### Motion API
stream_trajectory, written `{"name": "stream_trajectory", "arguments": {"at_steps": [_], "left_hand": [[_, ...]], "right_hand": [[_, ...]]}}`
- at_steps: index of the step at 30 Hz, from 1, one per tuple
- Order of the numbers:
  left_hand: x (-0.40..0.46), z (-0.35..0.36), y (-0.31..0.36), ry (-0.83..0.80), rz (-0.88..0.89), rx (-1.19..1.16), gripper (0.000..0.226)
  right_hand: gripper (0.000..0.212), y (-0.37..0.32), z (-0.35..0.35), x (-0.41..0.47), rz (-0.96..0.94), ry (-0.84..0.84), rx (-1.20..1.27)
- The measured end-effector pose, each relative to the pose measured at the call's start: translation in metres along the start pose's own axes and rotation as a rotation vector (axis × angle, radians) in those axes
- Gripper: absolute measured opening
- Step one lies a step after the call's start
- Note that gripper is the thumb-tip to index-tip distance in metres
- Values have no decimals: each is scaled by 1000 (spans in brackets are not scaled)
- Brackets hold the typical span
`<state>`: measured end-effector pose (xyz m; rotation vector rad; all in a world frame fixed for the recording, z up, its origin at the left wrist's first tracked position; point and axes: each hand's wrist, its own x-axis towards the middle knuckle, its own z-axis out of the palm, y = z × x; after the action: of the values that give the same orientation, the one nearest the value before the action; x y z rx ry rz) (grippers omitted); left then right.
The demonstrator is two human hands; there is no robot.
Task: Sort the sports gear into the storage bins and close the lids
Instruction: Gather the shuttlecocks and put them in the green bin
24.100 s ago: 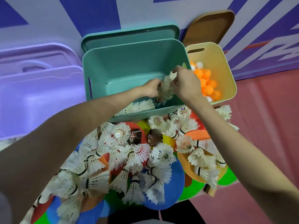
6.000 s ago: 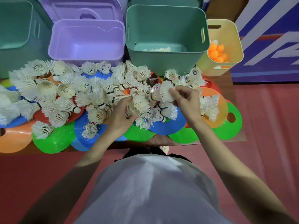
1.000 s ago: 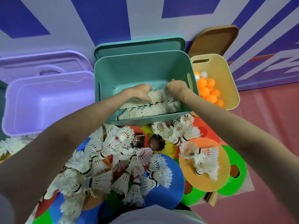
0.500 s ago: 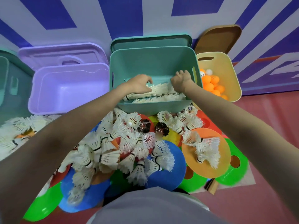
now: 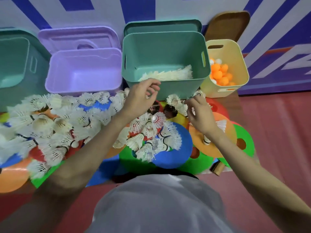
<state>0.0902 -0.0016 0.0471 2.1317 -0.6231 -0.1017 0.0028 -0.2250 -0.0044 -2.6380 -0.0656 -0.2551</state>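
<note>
Shuttlecocks (image 5: 148, 132) beneath both hands' fingers (image 5: 193, 105)

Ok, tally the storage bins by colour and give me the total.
Teal: 2, the left teal bin and the centre teal bin
Purple: 1, the purple bin
Yellow: 1, the yellow bin
Total: 4

One head view, looking steeply down, close above

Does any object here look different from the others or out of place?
Yes. Two dark shuttlecocks lie among the many white shuttlecocks in front of the green bin. Their colour stands out.
</note>
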Motion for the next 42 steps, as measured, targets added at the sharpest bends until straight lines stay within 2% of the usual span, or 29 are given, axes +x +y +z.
{"name": "stream_trajectory", "arguments": {"at_steps": [4, 8, 11, 14, 17, 21, 24, 27, 33, 37, 40, 42], "left_hand": [[-32, 9, -6, -17, -99, -15, 29], [-57, 20, -5, -46, -167, -18, 28], [-73, 26, -4, -63, -191, -26, 27], [-84, 29, -5, -65, -202, -20, 26], [-92, 32, -6, -55, -202, -24, 27], [-100, 38, -2, -80, -210, -71, 38], [-105, 43, 2, -136, -217, -101, 65], [-109, 46, 7, -167, -257, -140, 77], [-121, 40, 7, -98, -354, -123, 71], [-129, 35, 4, -86, -317, -39, 51], [-132, 32, 0, -43, -371, -7, 45], [-133, 30, -3, 7, -435, -7, 50]], "right_hand": [[33, 25, 14, -38, 182, -231, -260], [15, 29, 15, -39, 213, -339, -457], [12, 29, 18, -36, 260, -361, -503], [13, 26, 13, -34, 269, -295, -475], [13, 14, -4, -35, 208, -96, -331], [6, -16, -21, -42, 188, 61, 162], [10, -36, -21, -45, 270, 33, 503], [13, -49, -10, -48, 240, -42, 673], [13, -67, 7, -50, 180, -163, 780], [12, -73, 9, -47, 158, -228, 792], [14, -69, 13, -42, 169, -102, 603], [16, -63, 16, -37, 237, -51, 480]]}}
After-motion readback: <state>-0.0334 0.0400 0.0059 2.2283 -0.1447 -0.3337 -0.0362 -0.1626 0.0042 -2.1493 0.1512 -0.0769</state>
